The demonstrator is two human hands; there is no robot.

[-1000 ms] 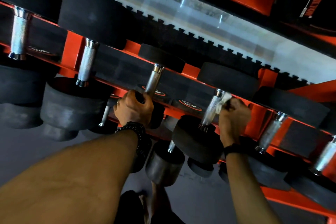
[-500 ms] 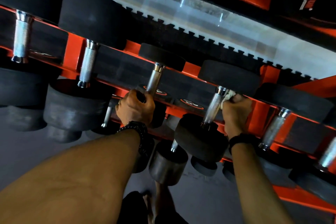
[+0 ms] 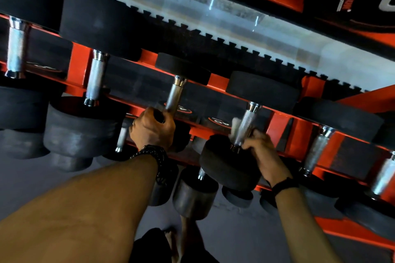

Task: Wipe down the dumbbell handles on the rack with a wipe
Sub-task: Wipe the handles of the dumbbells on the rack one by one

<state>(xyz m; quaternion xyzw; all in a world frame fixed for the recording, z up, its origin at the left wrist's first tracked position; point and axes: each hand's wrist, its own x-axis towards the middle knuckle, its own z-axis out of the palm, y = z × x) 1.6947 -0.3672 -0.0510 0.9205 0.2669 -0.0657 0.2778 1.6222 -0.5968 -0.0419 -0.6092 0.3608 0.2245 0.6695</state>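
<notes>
An orange rack (image 3: 275,128) holds a row of black dumbbells with knurled steel handles. My right hand (image 3: 259,147) is curled round the lower end of one steel handle (image 3: 246,123), holding a white wipe (image 3: 234,125) that shows blurred on the handle's left side. My left hand (image 3: 152,129) grips the near end of the neighbouring dumbbell to the left, whose handle (image 3: 175,95) rises above my knuckles. More handles (image 3: 96,77) stand further left and one (image 3: 316,149) to the right.
A lower tier carries smaller dumbbells (image 3: 194,196) just under my wrists. Behind the rack runs a black toothed mat edge (image 3: 213,38) and a pale floor strip. The dark floor (image 3: 235,230) and my feet lie below.
My right hand has slid down the handle from its upper end to its lower end, and the wipe now shows on the handle's left side. My left hand stays put.
</notes>
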